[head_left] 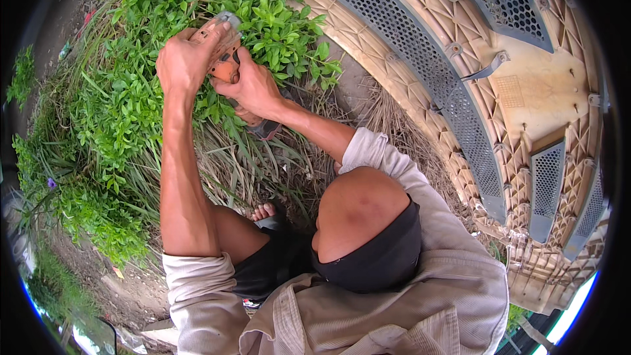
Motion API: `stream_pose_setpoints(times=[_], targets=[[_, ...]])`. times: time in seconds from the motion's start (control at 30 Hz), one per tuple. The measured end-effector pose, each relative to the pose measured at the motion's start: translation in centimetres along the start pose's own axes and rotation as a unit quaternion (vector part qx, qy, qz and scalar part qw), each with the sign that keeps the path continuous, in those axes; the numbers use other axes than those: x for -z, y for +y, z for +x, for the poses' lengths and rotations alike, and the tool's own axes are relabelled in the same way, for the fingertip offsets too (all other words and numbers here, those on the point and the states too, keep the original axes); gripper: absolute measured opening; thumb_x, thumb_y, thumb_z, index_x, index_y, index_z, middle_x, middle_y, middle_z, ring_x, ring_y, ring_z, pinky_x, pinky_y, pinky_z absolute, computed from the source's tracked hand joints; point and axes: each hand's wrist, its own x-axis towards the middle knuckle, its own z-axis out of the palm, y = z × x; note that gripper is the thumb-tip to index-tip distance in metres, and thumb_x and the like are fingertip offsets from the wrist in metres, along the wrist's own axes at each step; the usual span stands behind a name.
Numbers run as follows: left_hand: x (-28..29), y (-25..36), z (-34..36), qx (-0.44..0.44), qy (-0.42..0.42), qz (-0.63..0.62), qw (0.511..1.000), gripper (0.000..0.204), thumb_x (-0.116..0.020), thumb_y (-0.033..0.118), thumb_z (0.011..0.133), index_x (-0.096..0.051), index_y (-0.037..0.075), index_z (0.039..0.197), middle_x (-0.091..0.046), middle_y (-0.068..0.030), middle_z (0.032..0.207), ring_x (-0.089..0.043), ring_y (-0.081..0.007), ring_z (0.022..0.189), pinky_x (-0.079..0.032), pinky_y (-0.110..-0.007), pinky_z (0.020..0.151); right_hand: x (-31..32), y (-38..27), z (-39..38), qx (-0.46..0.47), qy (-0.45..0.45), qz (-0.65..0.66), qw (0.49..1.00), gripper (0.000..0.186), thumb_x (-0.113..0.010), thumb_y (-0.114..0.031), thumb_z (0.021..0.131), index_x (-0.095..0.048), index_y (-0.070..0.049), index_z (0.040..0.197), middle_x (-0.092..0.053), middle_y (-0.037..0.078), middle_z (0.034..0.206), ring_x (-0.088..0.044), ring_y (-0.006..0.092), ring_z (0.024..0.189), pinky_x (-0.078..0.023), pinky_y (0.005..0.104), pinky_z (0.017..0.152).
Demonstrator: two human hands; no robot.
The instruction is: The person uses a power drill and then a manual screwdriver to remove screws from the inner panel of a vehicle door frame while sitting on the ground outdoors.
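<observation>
I hold an orange and dark cordless power tool (227,66) over the leafy plants, its grey front end pointing up. My left hand (177,59) is closed on its upper part, with the thumb lying along it. My right hand (253,89) is wrapped round it lower down, at the grip. The tool's base shows beyond my right wrist. My fingers partly hide the tool, so I cannot make out its exact type.
A large curved beige plastic part (529,85) with dark perforated grilles (401,36) fills the right side. Green plants (115,125) cover the left, over dry grass and dirt (98,289). My bare knee (358,217) and sandalled foot (266,217) are below my hands.
</observation>
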Motion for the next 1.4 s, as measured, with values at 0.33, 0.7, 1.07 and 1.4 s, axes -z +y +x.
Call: stream_pose_setpoints(times=[0.33, 0.7, 1.07, 1.4], targets=[[-0.6, -0.3, -0.3, 0.016, 0.001, 0.004, 1.0, 0.08, -0.07, 0.075, 0.073, -0.078, 0.006, 0.113, -0.077, -0.0175, 0.09, -0.075, -0.0314, 0.088, -0.056, -0.041, 0.082, 0.3, 0.2, -0.5, 0.021, -0.004, 0.022, 1.0, 0.059, -0.084, -0.035, 0.079, -0.051, 0.002, 0.111, -0.069, 0.017, 0.081, -0.072, 0.0339, 0.073, -0.055, 0.0423, 0.067], [-3.0, -2.1, -0.7, 0.053, 0.057, -0.123, 0.989, 0.085, -0.076, 0.073, 0.069, -0.074, 0.002, 0.117, -0.077, -0.0176, 0.099, -0.073, -0.0299, 0.096, -0.054, -0.04, 0.087, 1.7, 0.0, -0.7, 0.002, -0.04, 0.0, 0.999, 0.061, -0.084, -0.037, 0.079, -0.052, 0.002, 0.112, -0.071, 0.017, 0.082, -0.073, 0.0304, 0.073, -0.056, 0.0409, 0.066], [-8.3, -3.7, -5.9, 0.045, 0.045, -0.548, 0.834, 0.078, -0.077, 0.053, 0.088, -0.05, -0.003, 0.135, -0.062, -0.015, 0.121, -0.062, -0.0214, 0.099, -0.053, -0.034, 0.086, 2.7, -0.4, -0.8, 0.008, -0.053, -0.048, 0.997, 0.065, -0.077, -0.041, 0.084, -0.049, 0.005, 0.12, -0.072, 0.026, 0.089, -0.073, 0.0418, 0.079, -0.058, 0.0465, 0.07], [-8.4, -2.0, -5.5, 0.076, 0.033, -0.637, 0.767, 0.063, -0.082, 0.033, 0.088, -0.055, 0.004, 0.137, -0.066, -0.0103, 0.13, -0.064, -0.0215, 0.116, -0.05, -0.036, 0.104, 15.8, -1.1, 6.4, -0.056, 0.127, 0.304, 0.942, 0.041, -0.051, -0.013, 0.104, -0.047, 0.015, 0.135, -0.064, 0.033, 0.118, -0.072, 0.0335, 0.098, -0.063, 0.0401, 0.082]])
